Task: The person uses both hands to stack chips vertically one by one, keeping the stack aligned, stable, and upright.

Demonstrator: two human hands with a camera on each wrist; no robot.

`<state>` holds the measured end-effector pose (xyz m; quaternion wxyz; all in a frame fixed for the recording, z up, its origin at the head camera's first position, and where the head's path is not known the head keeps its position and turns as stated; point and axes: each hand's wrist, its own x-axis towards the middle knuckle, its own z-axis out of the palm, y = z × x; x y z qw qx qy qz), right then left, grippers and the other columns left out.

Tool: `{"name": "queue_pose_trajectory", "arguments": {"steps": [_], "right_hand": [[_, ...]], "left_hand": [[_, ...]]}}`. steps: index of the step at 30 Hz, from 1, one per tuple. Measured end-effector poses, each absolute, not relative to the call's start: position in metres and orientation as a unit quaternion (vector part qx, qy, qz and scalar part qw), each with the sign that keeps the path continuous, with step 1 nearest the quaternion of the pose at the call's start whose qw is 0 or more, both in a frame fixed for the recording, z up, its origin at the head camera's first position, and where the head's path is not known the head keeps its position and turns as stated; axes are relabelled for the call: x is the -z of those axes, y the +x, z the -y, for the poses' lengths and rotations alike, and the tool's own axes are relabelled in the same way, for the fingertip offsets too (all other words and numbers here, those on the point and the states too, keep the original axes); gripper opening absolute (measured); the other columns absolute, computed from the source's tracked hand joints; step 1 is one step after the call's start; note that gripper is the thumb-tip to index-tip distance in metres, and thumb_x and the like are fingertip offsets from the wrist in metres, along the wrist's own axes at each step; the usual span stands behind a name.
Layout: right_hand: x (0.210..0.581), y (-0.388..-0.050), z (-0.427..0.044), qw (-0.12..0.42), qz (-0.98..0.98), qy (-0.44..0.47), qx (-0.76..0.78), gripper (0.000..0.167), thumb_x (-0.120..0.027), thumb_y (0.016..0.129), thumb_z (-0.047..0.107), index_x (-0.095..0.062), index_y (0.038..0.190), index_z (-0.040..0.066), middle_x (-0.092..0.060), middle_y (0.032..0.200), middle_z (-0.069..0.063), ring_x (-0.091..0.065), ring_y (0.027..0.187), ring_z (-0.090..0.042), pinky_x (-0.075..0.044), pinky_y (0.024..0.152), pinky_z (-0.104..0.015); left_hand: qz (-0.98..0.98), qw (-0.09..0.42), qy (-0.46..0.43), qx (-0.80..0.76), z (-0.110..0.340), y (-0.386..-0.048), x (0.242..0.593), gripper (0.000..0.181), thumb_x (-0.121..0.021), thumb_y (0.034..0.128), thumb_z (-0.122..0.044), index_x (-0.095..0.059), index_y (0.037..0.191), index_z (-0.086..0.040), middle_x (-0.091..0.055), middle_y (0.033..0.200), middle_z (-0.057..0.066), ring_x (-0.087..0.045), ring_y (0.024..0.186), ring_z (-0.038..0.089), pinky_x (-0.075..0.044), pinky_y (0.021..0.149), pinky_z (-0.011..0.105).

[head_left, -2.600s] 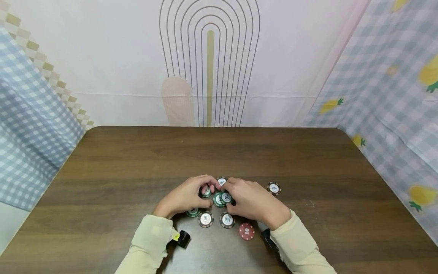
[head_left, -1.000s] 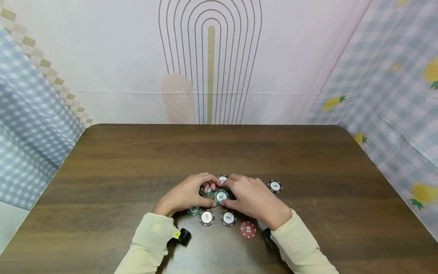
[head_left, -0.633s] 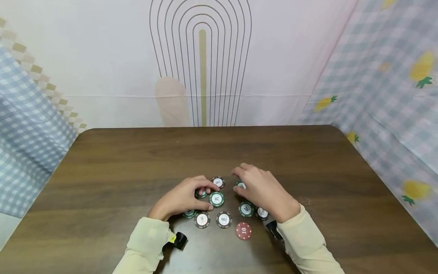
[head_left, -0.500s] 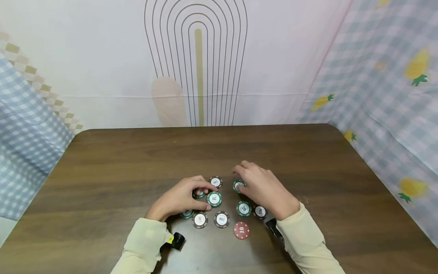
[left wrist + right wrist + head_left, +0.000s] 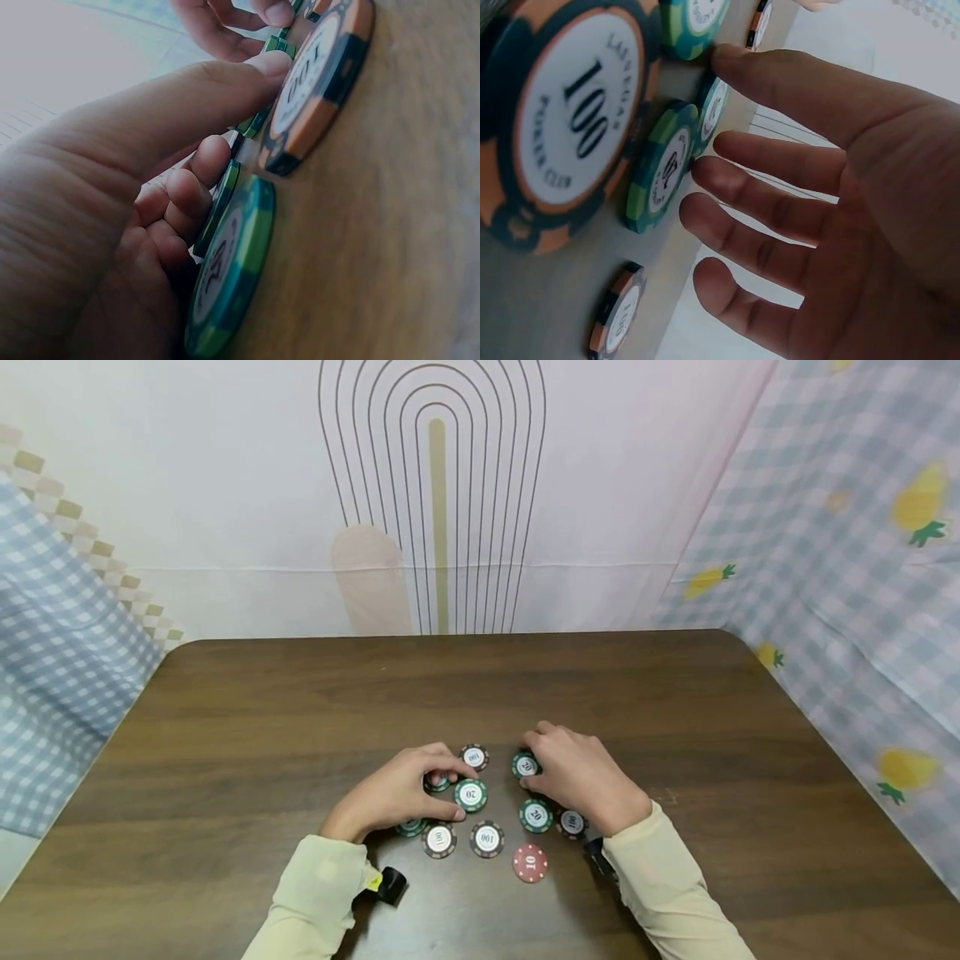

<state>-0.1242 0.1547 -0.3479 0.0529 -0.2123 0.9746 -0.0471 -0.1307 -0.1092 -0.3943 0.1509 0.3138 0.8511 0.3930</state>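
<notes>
My left hand (image 5: 397,793) holds a green 20 poker chip (image 5: 470,795) between thumb and index finger. Its other fingers curl above a green chip (image 5: 437,782); another (image 5: 411,827) lies partly beneath the hand. The thumb (image 5: 217,90) reaches past a black-and-orange 100 chip (image 5: 304,82) in the left wrist view. My right hand (image 5: 585,777) pinches a second green chip (image 5: 526,765) at its edges, flat on the table. Its remaining fingers spread loosely in the right wrist view, where a 100 chip (image 5: 621,319), hidden from the head camera, lies below them.
Several loose chips lie on the brown table (image 5: 300,710): black 100 chips (image 5: 487,839) (image 5: 438,840) (image 5: 473,757), a red 10 chip (image 5: 530,862) and a green 20 chip (image 5: 536,815). A black chip (image 5: 572,823) sits by my right wrist. Patterned cloths surround the table.
My right hand has left the 20 chip beside my left hand and moved right. Its thumb and index finger have come together on another green chip. My left hand stays around its chip.
</notes>
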Motion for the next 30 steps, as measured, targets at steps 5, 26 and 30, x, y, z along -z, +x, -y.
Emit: {"name": "queue_pose_trajectory", "arguments": {"steps": [5, 26, 30], "right_hand": [[0.349, -0.126, -0.153, 0.055, -0.975, -0.21, 0.043, 0.037, -0.085, 0.09, 0.024, -0.074, 0.12, 0.005, -0.069, 0.113, -0.012, -0.071, 0.095, -0.027, -0.059, 0.075, -0.05], [0.359, -0.13, -0.151, 0.054, -0.973, -0.219, 0.055, 0.039, -0.079, 0.085, 0.021, -0.072, 0.119, 0.002, -0.067, 0.11, -0.011, -0.063, 0.086, -0.021, -0.058, 0.068, -0.042], [0.357, -0.129, -0.151, 0.044, -0.971, -0.228, 0.062, 0.034, -0.078, 0.086, 0.02, -0.072, 0.115, 0.004, -0.064, 0.108, -0.01, -0.06, 0.091, -0.023, -0.057, 0.068, -0.043]], "left_hand": [[-0.851, 0.156, 0.311, -0.394, 0.109, -0.131, 0.392, 0.042, -0.088, 0.0881, -0.028, -0.076, 0.128, -0.027, -0.063, 0.109, -0.012, -0.056, 0.095, 0.01, -0.047, 0.086, 0.031], [-0.853, 0.161, 0.306, -0.391, 0.108, -0.132, 0.392, 0.042, -0.088, 0.0878, -0.026, -0.076, 0.128, -0.025, -0.064, 0.11, -0.012, -0.056, 0.097, 0.01, -0.048, 0.088, 0.032], [-0.853, 0.162, 0.304, -0.391, 0.11, -0.132, 0.391, 0.042, -0.087, 0.0883, -0.026, -0.075, 0.129, -0.025, -0.063, 0.109, -0.012, -0.056, 0.096, 0.01, -0.047, 0.088, 0.032]]}}
